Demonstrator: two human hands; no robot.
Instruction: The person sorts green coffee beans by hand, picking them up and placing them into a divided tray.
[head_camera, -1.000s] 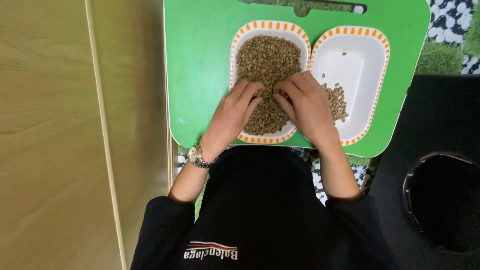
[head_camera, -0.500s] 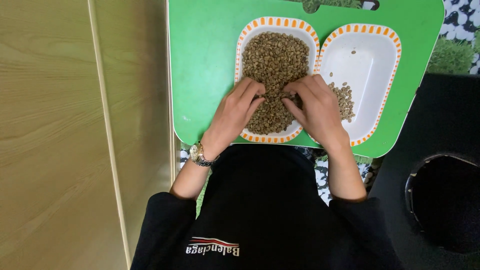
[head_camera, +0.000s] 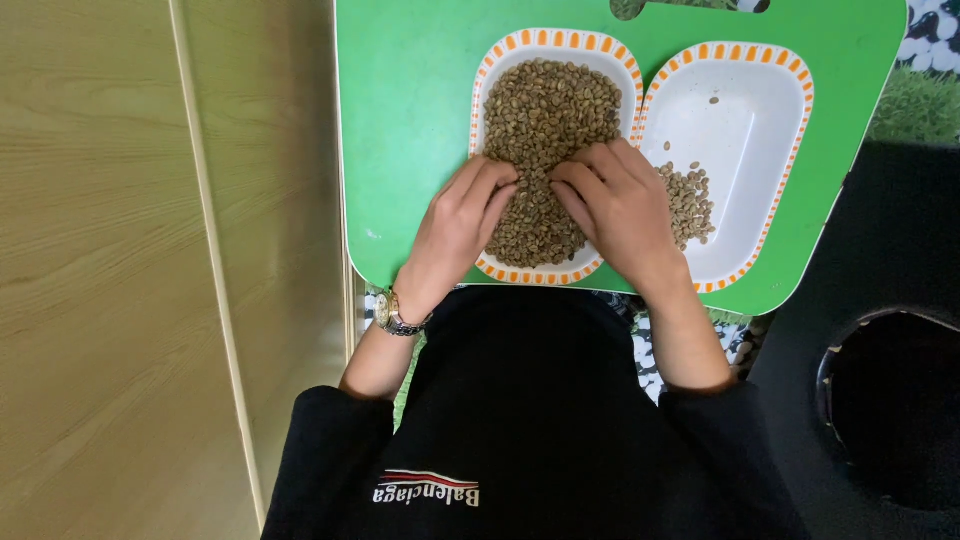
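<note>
Left hand and right hand, fingers loosely together and pressed into the green coffee beans heaped in the left tray, risk flicking beans onto the green board.

Two white dishes with orange-dashed rims sit side by side on one green tray — the left dish heaped with greenish-brown beans too many to count, the right dish holding one small pile of beans at its near end plus a couple of strays, one bean lying alone farther up. Two hands are in the left dish's heap — the left hand and the right hand. One wristwatch shows, on the left wrist.
</note>
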